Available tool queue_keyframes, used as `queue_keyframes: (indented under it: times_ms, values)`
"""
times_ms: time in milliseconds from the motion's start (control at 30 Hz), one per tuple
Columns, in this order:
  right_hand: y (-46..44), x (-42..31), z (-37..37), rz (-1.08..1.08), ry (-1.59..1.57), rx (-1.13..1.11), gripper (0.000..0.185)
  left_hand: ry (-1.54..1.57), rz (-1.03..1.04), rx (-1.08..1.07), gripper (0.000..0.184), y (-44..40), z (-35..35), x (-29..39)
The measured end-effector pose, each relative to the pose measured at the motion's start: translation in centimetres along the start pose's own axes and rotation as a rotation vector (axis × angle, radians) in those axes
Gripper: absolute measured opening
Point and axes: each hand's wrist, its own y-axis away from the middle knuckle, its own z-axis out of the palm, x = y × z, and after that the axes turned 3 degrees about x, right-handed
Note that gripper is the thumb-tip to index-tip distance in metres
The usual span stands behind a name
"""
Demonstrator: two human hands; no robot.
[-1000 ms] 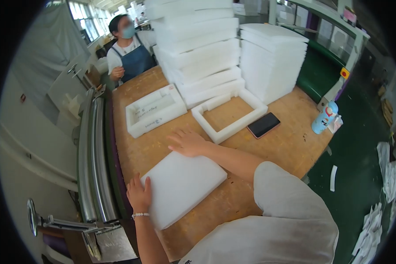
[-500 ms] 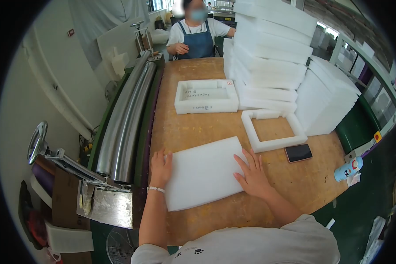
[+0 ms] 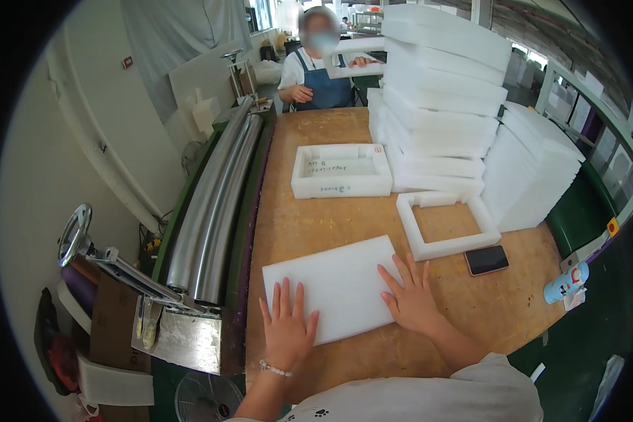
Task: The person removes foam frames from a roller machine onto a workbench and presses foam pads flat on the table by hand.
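A white foam sheet [image 3: 344,285] lies flat and slightly turned on the wooden table in front of me. My left hand [image 3: 287,327] rests on its lower left part, fingers spread. At the sheet's right edge, my right hand [image 3: 411,295] lies with fingers apart, its fingertips on the foam. Beyond the right hand is a white foam frame [image 3: 450,246] with a rectangular opening. A foam tray [image 3: 341,186] with handwriting on it sits farther back.
Metal rollers [image 3: 214,211] run along the table's left side. Tall foam stacks [image 3: 443,91] stand at the back right. A phone [image 3: 487,260] and a blue bottle [image 3: 566,283] lie near the right edge. Across the table, a person [image 3: 323,88] holds a foam frame [image 3: 359,46].
My left hand has moved from the sheet's left edge onto its surface. The person opposite now has a foam frame raised in one hand. My view has shifted slightly.
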Motion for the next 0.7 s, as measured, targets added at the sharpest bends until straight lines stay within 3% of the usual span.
queue_keyframes:
  times_ms: [133, 200, 367, 433, 567, 700]
  values:
    - [-0.7, -5.0, 0.9, -0.029, -0.078, -0.066, 0.052, -0.017, 0.051, -0.009, 0.067, 0.1, 1.2, 3.2]
    - [-1.5, -7.1, 2.2, -0.218, -0.106, 0.022, 0.055, -0.018, 0.118, -0.004, 0.069, -0.6, 1.9, 4.1]
    - [-1.4, -4.8, -0.1, -0.204, -0.193, -0.034, 0.065, 0.185, 0.09, -0.074, 0.07, -0.3, -1.0, 2.8]
    - [-1.0, -1.5, -0.6, -0.039, -0.156, -0.069, 0.07, 0.15, -0.007, -0.05, 0.072, 1.3, -1.7, 0.7]
    - [-0.5, 1.7, -0.4, 0.027, -0.333, -0.077, 0.07, 0.133, -0.087, 0.002, 0.063, 4.0, -2.2, -1.1]
    - [-0.3, 0.8, -0.5, -0.011, -0.175, 0.004, 0.066, 0.54, -0.351, 0.115, 0.056, 6.4, -1.3, -0.2]
